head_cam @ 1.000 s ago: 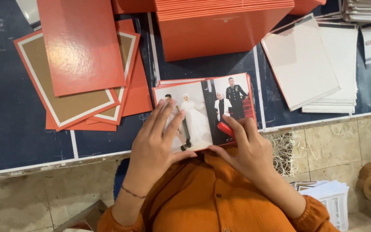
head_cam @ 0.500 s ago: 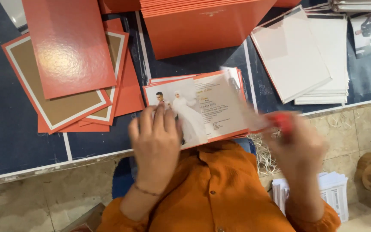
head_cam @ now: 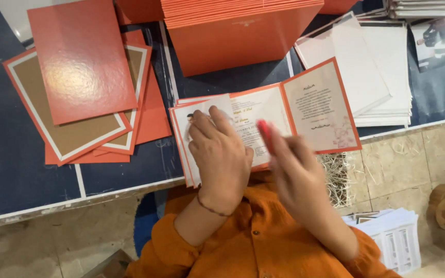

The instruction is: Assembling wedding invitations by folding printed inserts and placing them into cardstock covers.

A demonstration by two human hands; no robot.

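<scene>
An orange-edged folding card (head_cam: 320,105) lies open on the dark blue table (head_cam: 16,170) in front of me, its printed cream panels facing up. My left hand (head_cam: 220,154) presses down on the card's left panel, which carries a photo, and holds the card in place. My right hand (head_cam: 292,164) is blurred over the middle panel and grips a small red stick (head_cam: 264,131), with the tip pointing at the card. The right panel sticks out past the table's front edge.
A tall stack of orange cards (head_cam: 233,31) stands behind the open card. Orange covers with brown insides (head_cam: 78,67) are spread at the left. White sheets (head_cam: 372,72) lie at the right. A white printed stack (head_cam: 397,239) sits on the floor, lower right.
The card showed photo panels and has been unfolded to the right. My right hand swung out to the right with the red stick and came back over the middle panel.
</scene>
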